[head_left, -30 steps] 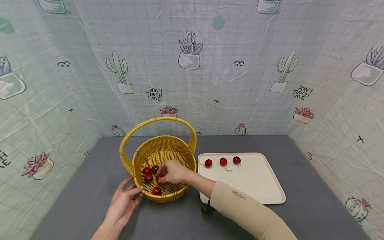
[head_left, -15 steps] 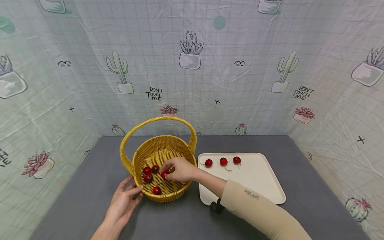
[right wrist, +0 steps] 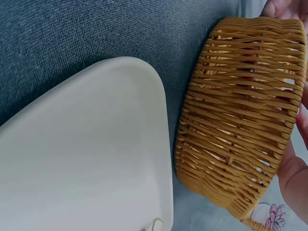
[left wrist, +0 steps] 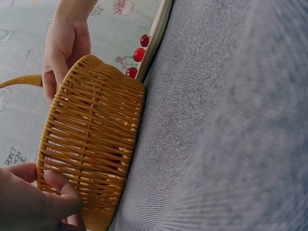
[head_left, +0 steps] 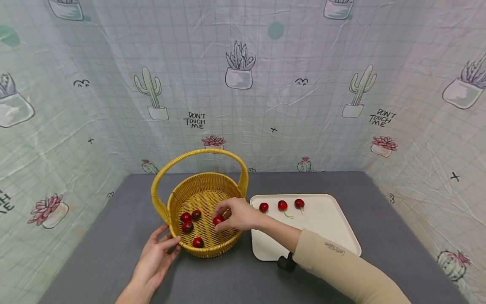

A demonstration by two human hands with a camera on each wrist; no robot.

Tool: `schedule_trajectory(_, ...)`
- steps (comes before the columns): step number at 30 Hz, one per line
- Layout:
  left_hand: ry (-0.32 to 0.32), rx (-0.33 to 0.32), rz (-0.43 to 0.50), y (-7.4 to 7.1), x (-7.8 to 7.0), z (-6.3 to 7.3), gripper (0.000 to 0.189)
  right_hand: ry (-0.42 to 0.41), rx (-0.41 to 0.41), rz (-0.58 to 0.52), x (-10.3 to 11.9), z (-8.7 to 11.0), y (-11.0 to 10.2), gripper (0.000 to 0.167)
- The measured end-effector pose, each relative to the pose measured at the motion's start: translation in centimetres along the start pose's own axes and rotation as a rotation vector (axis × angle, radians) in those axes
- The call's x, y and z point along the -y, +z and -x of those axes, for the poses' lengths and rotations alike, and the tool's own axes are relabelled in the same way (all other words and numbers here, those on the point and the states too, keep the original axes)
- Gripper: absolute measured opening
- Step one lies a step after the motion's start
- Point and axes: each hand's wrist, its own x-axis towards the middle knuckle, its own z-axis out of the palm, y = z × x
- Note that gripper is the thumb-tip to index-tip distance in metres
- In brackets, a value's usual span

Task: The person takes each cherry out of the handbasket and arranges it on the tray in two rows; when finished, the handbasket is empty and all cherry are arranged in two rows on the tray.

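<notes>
A yellow woven basket (head_left: 206, 252) with a tall arched handle stands on the left half of the table. My left hand (head_left: 155, 255) holds its near left rim, thumb over the edge, as the left wrist view also shows. Inside the basket, my right hand (head_left: 243, 215) pinches a red cherry (head_left: 217, 220) between thumb and fingers, over the right part of the woven bottom. Several dark red cherries (head_left: 187, 226) lie at the left of the basket floor. Seen from the right wrist, the basket wall (right wrist: 236, 115) hides most of the right hand's fingertips.
Right of the basket, close beside it, lies a cream tray (head_left: 322, 232) with three stemmed cherries (head_left: 282, 205) along its far side. A small black object (head_left: 287, 262) shows under the right forearm. Patterned cloth (head_left: 273, 97) hangs behind the grey table (head_left: 212, 283).
Pinching the cherry, my right hand has moved rightward across the basket, away from the other cherries there. My left hand keeps its hold on the rim, and the basket stays in place.
</notes>
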Motion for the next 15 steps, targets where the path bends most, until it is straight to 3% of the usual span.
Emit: schedule_trajectory(15,0.001,0.005,0.005,-0.1,0.0,0.0,0.074,-0.041,-0.051,-0.005,0.2,2.5,-2.0,0.021)
